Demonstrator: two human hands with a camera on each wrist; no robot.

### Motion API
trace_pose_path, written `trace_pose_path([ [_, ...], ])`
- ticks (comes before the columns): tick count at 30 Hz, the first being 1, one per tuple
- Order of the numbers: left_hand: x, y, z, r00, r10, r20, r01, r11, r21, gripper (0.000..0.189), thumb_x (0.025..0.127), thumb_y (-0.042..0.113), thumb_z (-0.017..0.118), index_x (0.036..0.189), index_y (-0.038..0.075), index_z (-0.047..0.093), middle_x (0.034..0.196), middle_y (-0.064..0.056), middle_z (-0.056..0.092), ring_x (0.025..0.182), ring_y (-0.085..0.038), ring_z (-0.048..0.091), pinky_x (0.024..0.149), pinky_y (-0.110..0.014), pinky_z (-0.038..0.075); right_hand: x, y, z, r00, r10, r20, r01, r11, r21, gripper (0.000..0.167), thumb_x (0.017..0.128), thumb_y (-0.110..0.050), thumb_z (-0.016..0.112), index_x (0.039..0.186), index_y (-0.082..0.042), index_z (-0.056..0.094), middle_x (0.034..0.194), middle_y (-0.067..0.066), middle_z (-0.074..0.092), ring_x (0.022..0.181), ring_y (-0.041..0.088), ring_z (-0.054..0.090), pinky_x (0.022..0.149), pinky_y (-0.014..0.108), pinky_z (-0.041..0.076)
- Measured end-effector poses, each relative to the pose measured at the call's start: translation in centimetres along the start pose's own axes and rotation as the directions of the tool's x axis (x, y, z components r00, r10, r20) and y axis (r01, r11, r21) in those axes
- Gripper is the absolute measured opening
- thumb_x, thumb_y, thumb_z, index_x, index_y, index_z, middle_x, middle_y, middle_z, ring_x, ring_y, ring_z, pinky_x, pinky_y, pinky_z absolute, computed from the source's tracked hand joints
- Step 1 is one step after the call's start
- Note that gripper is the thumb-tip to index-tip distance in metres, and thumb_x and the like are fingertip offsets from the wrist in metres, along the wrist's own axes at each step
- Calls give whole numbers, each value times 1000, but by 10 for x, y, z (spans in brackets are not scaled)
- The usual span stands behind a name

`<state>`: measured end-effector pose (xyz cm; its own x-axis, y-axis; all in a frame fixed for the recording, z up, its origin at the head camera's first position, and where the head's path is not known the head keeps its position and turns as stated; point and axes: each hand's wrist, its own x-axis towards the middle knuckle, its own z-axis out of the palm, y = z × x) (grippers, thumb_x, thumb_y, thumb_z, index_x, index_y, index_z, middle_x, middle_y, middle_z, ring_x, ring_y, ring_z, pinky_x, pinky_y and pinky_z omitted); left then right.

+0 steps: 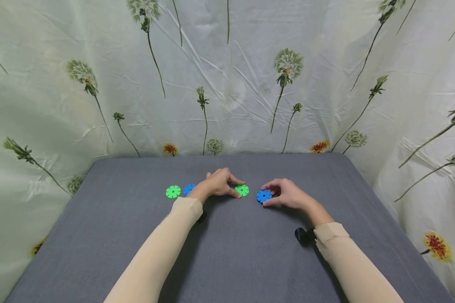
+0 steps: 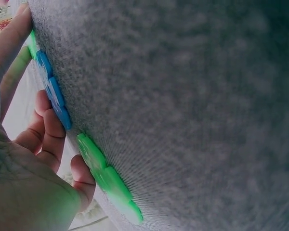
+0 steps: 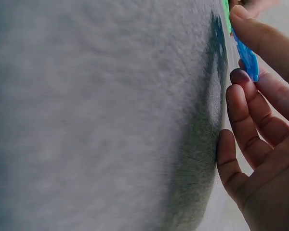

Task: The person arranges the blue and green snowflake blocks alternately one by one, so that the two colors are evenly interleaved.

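My left hand (image 1: 218, 183) reaches down to the table and holds a green notched disc (image 1: 242, 190) by its edges between thumb and forefinger. Beneath that palm, the left wrist view shows a blue disc (image 2: 53, 91) and another green disc (image 2: 111, 180) lying flat; the head view mostly hides them. To the right, my right hand (image 1: 288, 194) pinches a blue notched disc (image 1: 264, 195) between thumb and fingers. That disc (image 3: 246, 60) appears slightly above the cloth, with a shadow below it. The other fingers of the right hand (image 3: 265, 144) are loosely bent.
Left of the left wrist lie a green disc (image 1: 173, 192) and a blue disc (image 1: 189, 189), in line with the others. Grey cloth covers the table (image 1: 250, 256). A pale curtain (image 1: 235, 84) with a dandelion print hangs behind it.
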<state>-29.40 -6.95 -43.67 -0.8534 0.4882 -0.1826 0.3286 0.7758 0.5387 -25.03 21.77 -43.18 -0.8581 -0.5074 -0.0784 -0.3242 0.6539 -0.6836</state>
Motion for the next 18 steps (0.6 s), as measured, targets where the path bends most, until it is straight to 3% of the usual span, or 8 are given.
trace_pose_path([
  [11, -1, 2, 0, 1000, -7, -2, 7, 1000, 21, 49, 84, 43, 93, 131, 39, 78, 143, 1, 73, 122, -23, 65, 89, -45, 27, 17, -1, -4, 999, 36, -14, -36, 999, -17, 47, 89, -26, 91, 129, -8, 78, 118, 11, 74, 102, 18, 66, 92, 38, 54],
  [18, -2, 3, 0, 1000, -3, -8, 3, 1000, 18, 49, 84, 43, 92, 131, 39, 78, 142, 2, 73, 128, -25, 64, 96, -48, 31, 24, 2, -2, 999, 38, -13, -38, 999, -22, 47, 89, -27, 91, 129, -7, 78, 111, 9, 73, 96, 16, 61, 87, 34, 50],
])
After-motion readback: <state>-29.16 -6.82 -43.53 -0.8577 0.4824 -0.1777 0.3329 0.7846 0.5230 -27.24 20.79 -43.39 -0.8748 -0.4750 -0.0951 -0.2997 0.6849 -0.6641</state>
